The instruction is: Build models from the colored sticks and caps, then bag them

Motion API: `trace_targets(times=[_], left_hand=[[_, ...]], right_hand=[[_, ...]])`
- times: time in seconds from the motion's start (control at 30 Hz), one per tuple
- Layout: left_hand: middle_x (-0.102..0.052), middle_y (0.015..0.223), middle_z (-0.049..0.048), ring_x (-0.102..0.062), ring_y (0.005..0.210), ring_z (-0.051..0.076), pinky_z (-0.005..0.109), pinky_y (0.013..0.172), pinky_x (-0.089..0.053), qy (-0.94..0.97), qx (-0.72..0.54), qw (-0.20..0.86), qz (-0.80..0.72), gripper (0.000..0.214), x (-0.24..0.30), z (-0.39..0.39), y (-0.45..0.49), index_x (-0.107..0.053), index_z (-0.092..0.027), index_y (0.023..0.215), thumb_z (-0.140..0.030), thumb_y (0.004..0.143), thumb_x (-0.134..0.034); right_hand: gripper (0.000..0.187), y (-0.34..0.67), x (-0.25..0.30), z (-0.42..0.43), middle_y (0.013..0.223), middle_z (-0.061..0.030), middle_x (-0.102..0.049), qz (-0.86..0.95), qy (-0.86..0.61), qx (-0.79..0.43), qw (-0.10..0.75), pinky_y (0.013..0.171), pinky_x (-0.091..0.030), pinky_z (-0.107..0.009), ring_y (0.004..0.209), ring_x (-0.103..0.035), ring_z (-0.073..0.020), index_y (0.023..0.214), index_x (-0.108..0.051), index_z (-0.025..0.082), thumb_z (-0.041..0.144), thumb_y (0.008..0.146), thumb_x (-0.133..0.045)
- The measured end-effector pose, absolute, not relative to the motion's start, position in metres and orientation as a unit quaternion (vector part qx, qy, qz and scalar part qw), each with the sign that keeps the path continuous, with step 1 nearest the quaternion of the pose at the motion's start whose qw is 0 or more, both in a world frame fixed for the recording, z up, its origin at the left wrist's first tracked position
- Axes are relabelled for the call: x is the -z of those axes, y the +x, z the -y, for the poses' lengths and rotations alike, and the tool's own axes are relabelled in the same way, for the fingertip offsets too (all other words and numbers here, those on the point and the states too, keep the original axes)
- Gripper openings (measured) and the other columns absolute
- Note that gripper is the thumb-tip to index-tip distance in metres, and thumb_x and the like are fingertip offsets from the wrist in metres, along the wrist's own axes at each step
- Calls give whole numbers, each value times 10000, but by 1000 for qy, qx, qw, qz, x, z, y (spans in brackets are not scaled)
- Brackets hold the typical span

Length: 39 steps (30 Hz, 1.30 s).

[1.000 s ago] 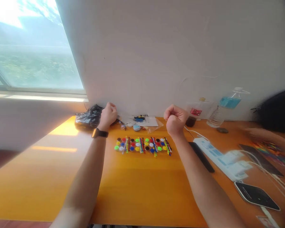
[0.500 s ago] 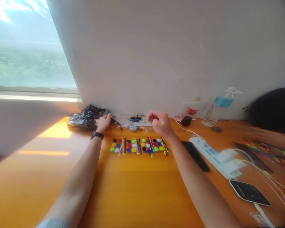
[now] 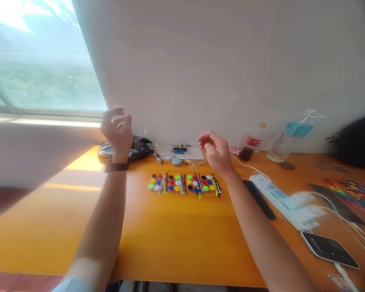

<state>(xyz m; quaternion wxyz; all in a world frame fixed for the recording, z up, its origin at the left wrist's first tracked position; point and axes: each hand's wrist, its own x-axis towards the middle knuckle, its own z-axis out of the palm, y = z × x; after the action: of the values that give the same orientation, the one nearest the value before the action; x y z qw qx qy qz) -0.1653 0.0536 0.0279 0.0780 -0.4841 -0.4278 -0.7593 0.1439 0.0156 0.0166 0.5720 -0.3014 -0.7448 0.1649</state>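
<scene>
Left hand (image 3: 118, 133), left of centre: now lifted above black bag (image 3: 140, 150). Right hand (image 3: 218, 154), centre-right: fist loosened. Both: fingers slack, seemingly empty. Coloured pieces (image 3: 182, 184), centre: untouched.

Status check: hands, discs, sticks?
Left hand, right hand: loosely curled, nothing visible inside. Discs and sticks: alternating groups on table. Left wrist partly blocks black bag.

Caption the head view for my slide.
Curled left hand and right hand above an orange table with colourful discs and sticks in alternating groups.
</scene>
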Motion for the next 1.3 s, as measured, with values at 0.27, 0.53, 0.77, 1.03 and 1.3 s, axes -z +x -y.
trace_targets(times=[0.27,0.53,0.77,1.03,1.3], left_hand=[[-695,962,25,-684,641,110,235,582,-596,-718,546,-290,321,360,-24,44,-101,-608,-217,1151,-309,851,-784],[-648,685,3,-578,509,110,201,427,-438,-703,350,-411,463,412,63,104,-101,-665,-186,929,-597,897,-667],[-578,589,-21,-511,540,107,218,502,-364,-705,304,-439,468,432,117,129,-130,-665,-163,724,-574,827,-746],[-590,1413,138,-563,1338,303,519,1103,-491,-692,442,-85,565,459,147,170,-93,-491,-296,1474,-366,1021,-471],[-206,1719,113,-160,1594,344,585,1261,-301,-838,233,-56,490,694,166,199,-79,-163,-258,1678,-361,1046,-430]], right_hand=[[687,123,-15,48,1230,-78,-666,741,-301,-391,454,843,-565,-336,993,-674,-216,1438,-518,270,399,832,-814],[334,116,71,93,764,-22,-671,614,-353,-495,503,671,-529,-297,670,-622,-161,1048,-706,175,490,939,-685],[382,147,126,121,668,-9,-644,600,-451,-479,455,537,-472,-268,559,-595,-164,1019,-650,170,544,949,-615],[397,132,145,171,1220,-183,-692,725,-535,-24,433,995,-538,-532,1153,-649,-348,1376,-578,165,318,1015,-517],[551,113,151,197,1622,-137,-416,881,-419,-12,219,1223,-396,-509,1497,-403,-291,1593,-418,130,283,1064,-422]])
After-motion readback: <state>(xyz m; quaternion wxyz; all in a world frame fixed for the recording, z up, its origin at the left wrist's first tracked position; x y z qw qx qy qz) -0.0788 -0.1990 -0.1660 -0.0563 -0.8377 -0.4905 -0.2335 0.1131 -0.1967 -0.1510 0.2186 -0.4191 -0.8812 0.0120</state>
